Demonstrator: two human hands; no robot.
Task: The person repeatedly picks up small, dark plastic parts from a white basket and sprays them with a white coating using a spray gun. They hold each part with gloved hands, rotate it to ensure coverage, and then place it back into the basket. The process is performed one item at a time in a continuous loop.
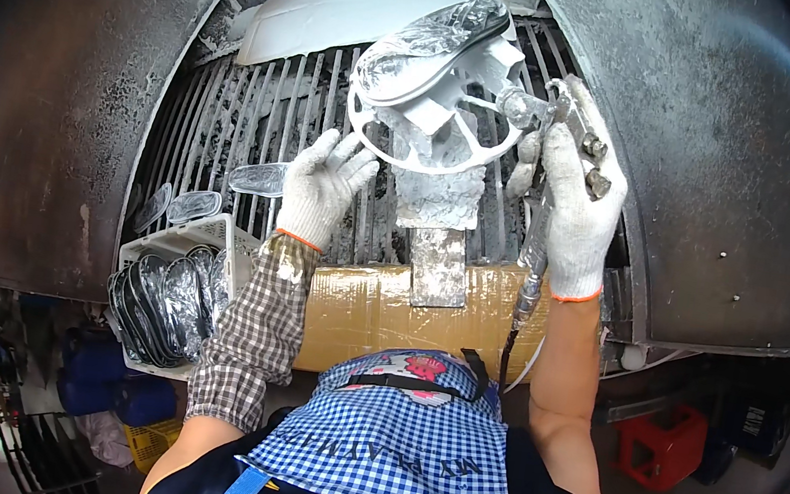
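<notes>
Spray gun (586,124) held, trigger hard to make out

On my feed, the right hand (584,193) grips it; the left hand (320,192), spread wide, sits by one white wheel (417,165) bearing one wrapped sole (424,57). Three loose soles (258,177) lie near one crate (240,253), its pile (173,302) uncountable.

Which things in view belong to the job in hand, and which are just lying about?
Job:
- spray gun, in the right hand
- white wheel-shaped stand, by the left hand
- sole-shaped piece on it
- probably the similar pieces in the white crate

Lying about, apparently:
- red stool
- yellow crate
</notes>
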